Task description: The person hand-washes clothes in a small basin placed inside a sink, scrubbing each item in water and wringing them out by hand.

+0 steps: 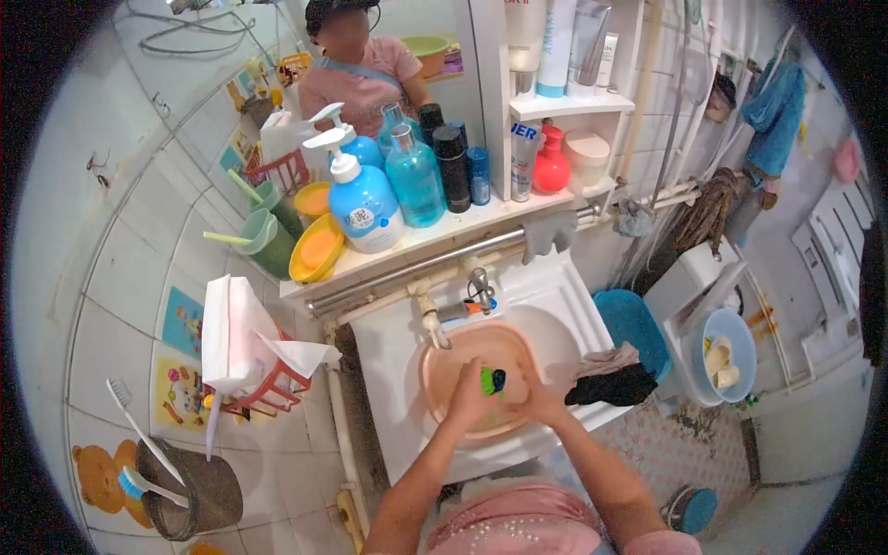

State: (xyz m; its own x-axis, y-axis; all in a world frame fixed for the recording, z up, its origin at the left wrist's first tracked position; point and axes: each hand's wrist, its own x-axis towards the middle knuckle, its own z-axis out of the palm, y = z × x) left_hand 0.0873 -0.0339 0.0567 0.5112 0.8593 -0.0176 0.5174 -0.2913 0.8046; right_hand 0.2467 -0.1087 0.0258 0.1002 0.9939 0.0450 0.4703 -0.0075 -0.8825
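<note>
A peach plastic basin (pixel 437 356) sits in the white sink, under the taps. Over it, my left hand (pixel 472 396) is closed around a small green object with a dark round end (pixel 487 380); its exact kind does not show. My right hand (pixel 538 403) is beside it over the basin's right part, with fingers loosely curved and apart, and nothing visible in them. A thin yellowish-green streak shows below the green object, between the hands.
Pump bottles (pixel 368 208) and a soap dish (pixel 316 248) line the shelf under the mirror. A tissue pack (pixel 239 338) and toothbrush cup (pixel 208 495) hang at left. Dark cloth (pixel 615 387) lies over the sink's right edge, near a blue bucket (pixel 638 324).
</note>
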